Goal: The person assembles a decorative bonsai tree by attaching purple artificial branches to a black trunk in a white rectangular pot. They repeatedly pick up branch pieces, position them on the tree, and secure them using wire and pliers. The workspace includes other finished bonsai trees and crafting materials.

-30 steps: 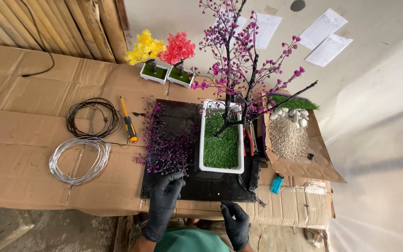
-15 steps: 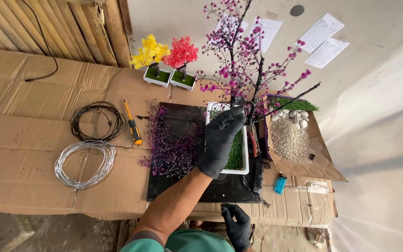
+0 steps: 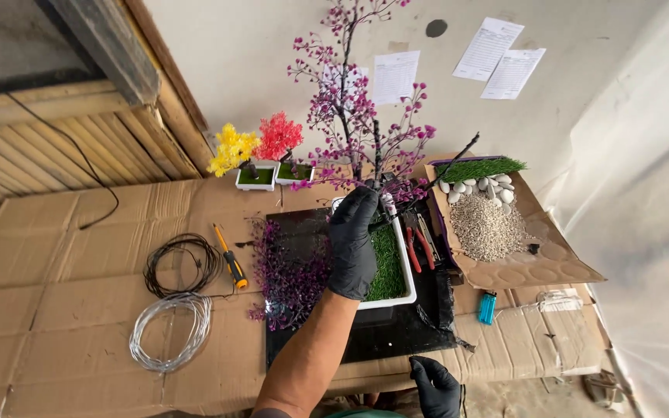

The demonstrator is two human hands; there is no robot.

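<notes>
My left hand (image 3: 354,244), in a black glove, reaches forward over the white tray (image 3: 406,267) and closes its fingers (image 3: 367,203) around the dark trunk of the purple tree (image 3: 354,116) near its base. The tree stands upright in the tray, its blossom branches spreading above my hand and against the wall. The tray is lined with green turf (image 3: 387,263) and sits on a black mat (image 3: 373,333) laid on the cardboard (image 3: 79,310).

My right hand (image 3: 435,385), also gloved, rests low at the near edge of the cardboard, well apart from the tree. Its fingers are loosely curled; I cannot tell whether they hold anything.

Just left of the tray, a loose pile of purple sprigs (image 3: 288,271) lies on the mat. Further left: a yellow-handled cutter (image 3: 230,259), a black wire coil (image 3: 180,263) and a silver wire coil (image 3: 170,331), the two coils near each other.

Right of the tray, red-handled pliers (image 3: 416,248) lie on the mat. Beyond them an opened cardboard flap (image 3: 536,263) carries gravel (image 3: 485,224), white pebbles (image 3: 474,186) and a strip of green turf. A blue lighter (image 3: 487,307) lies just below that flap.

At the back, a yellow mini tree (image 3: 232,151) and a red mini tree (image 3: 279,138) stand side by side in small white pots. Paper sheets (image 3: 497,50) are stuck to the wall.
</notes>
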